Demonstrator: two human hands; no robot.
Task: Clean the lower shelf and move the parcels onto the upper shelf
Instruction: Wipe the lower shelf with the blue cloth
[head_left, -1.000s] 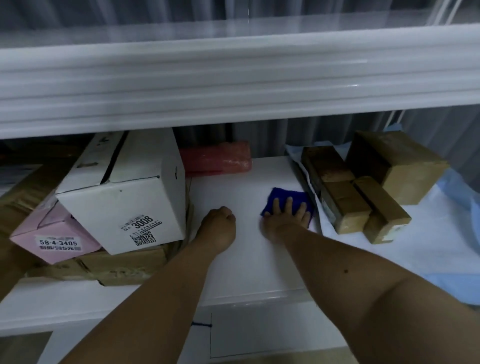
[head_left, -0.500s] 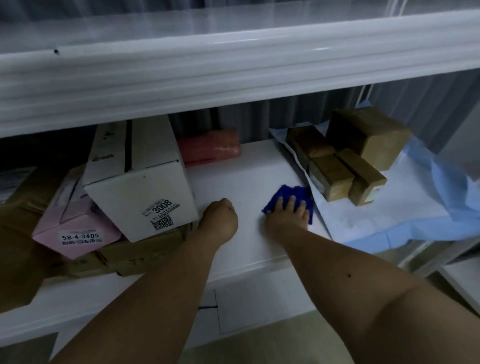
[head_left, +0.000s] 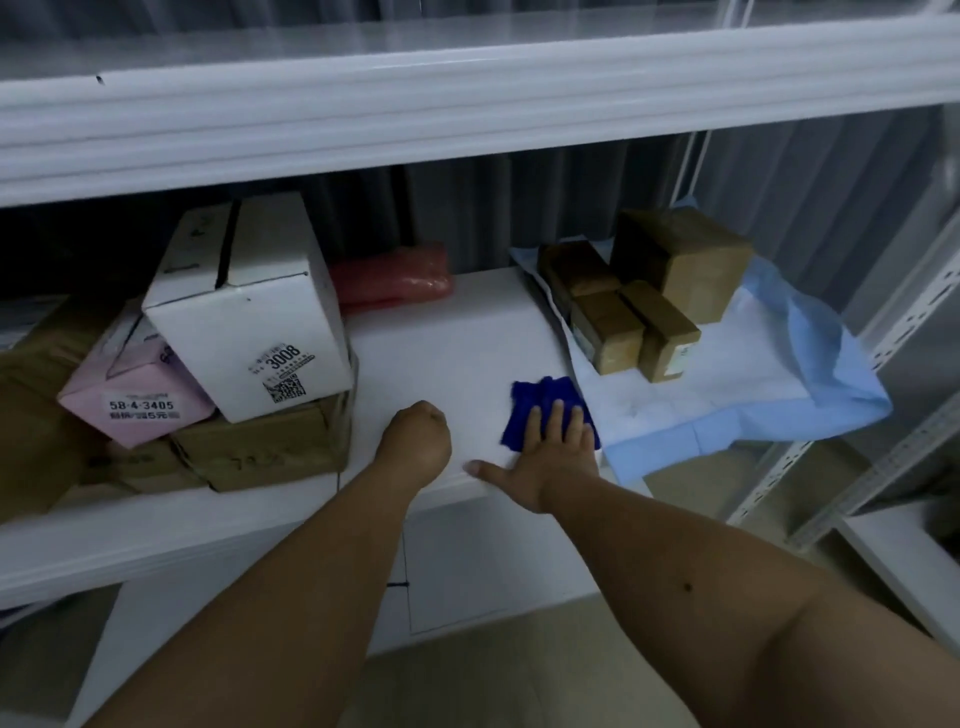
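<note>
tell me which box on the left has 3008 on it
The white box, tilted atop the brown cartons; the pink box beside it reads 58-4-3405.

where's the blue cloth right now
In the head view the blue cloth lies on the lower shelf, right of centre near its front edge, under the fingers of the right hand, just left of the light blue sheet holding the brown parcels.

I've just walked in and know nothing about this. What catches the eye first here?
The bright blue cloth stands out, pressed flat on the white lower shelf under the right hand. The left hand rests beside it as a fist. A white box marked 3008 sits atop stacked parcels at left; brown parcels cluster at right.
</note>
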